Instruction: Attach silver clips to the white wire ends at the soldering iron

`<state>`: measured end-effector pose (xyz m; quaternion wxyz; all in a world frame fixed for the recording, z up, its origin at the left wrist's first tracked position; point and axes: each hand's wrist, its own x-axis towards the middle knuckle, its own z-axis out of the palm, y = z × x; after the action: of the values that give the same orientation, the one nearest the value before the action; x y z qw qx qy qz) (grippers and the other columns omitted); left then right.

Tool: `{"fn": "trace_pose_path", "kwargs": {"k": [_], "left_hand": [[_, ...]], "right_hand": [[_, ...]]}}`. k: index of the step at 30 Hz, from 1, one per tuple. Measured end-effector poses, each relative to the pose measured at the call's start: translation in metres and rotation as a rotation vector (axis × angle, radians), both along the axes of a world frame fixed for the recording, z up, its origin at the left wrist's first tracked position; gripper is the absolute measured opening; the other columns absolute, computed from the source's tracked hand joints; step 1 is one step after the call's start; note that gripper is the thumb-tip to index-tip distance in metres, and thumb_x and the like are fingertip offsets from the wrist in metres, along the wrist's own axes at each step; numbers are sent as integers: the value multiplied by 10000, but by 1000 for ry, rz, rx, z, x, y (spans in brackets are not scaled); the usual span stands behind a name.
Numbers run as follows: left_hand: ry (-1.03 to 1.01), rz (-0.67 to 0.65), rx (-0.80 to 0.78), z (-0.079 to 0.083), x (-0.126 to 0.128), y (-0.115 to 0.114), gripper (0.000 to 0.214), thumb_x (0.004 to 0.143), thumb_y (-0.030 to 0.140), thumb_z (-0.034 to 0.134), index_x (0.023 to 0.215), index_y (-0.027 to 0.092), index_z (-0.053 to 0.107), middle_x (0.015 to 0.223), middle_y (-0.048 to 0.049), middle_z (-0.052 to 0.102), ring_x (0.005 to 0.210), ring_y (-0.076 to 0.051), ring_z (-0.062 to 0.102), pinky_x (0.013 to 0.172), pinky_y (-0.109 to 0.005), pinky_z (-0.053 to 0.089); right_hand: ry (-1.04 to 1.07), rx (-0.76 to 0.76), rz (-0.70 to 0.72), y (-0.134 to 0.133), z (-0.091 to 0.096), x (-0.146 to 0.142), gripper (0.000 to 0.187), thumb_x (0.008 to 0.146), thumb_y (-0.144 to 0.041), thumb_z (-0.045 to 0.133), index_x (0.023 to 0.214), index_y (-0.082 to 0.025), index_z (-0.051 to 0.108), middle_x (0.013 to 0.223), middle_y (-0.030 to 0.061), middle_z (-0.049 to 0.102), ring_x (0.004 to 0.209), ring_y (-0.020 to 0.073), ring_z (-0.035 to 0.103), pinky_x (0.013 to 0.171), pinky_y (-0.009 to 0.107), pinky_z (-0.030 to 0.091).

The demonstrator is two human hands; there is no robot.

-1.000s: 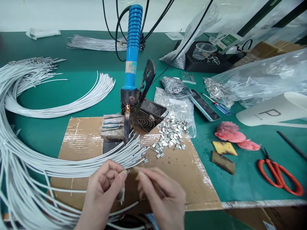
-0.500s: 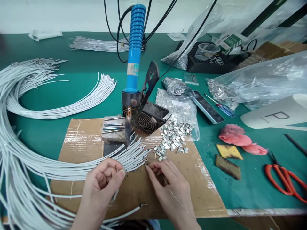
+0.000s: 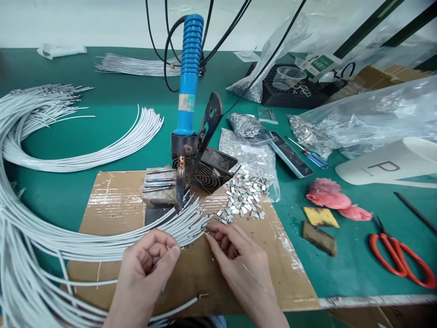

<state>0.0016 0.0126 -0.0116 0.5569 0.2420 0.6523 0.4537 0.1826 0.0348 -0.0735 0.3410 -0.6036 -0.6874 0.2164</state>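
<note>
My left hand (image 3: 146,269) is closed, thumb against bent forefinger, pinching what looks like a white cable whose short piece shows below the fingers. My right hand (image 3: 241,266) is closed too; a thin solder wire (image 3: 251,274) comes out between its fingers and runs over its back. A tiny metallic piece shows at its fingertips, too small to make out fully. Just beyond both hands lies a bundle of white cables (image 3: 136,238) with stripped ends. Above these ends a blue-handled soldering iron (image 3: 189,82) is clamped tip down. Small metal clips (image 3: 244,196) lie heaped beyond my right hand.
Cardboard (image 3: 273,269) covers the work area. Behind the iron sits a black fan (image 3: 208,171). To the right are a phone (image 3: 292,155), a screwdriver (image 3: 309,155), sponges (image 3: 321,216) and orange-handled scissors (image 3: 399,255). More white cables (image 3: 85,157) curve at left.
The whole view has shifted slightly, with objects on the right now further left. Both hands keep their pinch, and the right fingertips have come slightly nearer the left hand.
</note>
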Motion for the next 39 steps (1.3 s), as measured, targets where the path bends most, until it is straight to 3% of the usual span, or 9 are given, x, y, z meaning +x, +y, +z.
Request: {"fn": "trace_pose_path", "kwargs": {"k": [9,16,24,26,28,31,33,39], "left_hand": [[12,-44,0,2,-2,1,233,673,331,821,655,164,661,499,90,414,501,-81,283,509,-214,178],[27,-26,-3,0,1,-2,170,652,284,812,644,183,676,497,74,467,493,-81,322,492,-198,207],[168,-40,20,4,5,-4,196,669,311,789,646,172,653,482,93,398,471,-74,303,484,-193,212],[191,-48,32,4,5,-4,195,678,310,784,637,173,652,487,94,385,466,-71,290,481,-194,207],[201,-44,37,3,6,-4,197,676,306,786,624,174,650,487,93,384,460,-68,280,477,-194,198],[203,-34,36,4,7,-5,204,671,312,792,619,176,649,480,89,398,452,-64,284,471,-189,193],[201,-33,28,4,8,-5,207,672,319,793,628,175,651,479,87,409,449,-63,294,469,-185,194],[182,-35,30,6,7,-7,227,664,326,816,629,174,650,454,76,463,436,-59,300,463,-178,201]], "right_hand": [[-71,51,-89,-2,3,17,172,964,-289,619,848,-197,708,611,-20,694,416,114,641,418,187,529],[-166,182,10,3,6,21,229,976,-258,556,851,-195,736,775,50,753,700,205,732,679,313,594],[-114,83,-10,0,13,25,147,964,-258,604,916,-204,732,794,28,786,616,168,750,607,262,615],[-2,7,-25,-5,18,19,123,939,-244,645,976,-216,759,799,23,781,628,161,748,606,240,622],[241,-126,-48,-10,24,9,138,901,-249,685,987,-228,791,793,26,767,644,167,738,613,240,623],[651,-385,-142,-17,34,-11,112,821,-324,787,841,-217,811,664,23,745,559,172,712,567,242,616],[806,-499,-171,-20,39,-22,149,778,-347,833,751,-203,807,615,26,736,548,172,708,559,230,608],[988,-561,-117,-21,44,-36,102,736,-317,873,696,-230,838,724,15,729,610,114,672,582,148,558]]}}
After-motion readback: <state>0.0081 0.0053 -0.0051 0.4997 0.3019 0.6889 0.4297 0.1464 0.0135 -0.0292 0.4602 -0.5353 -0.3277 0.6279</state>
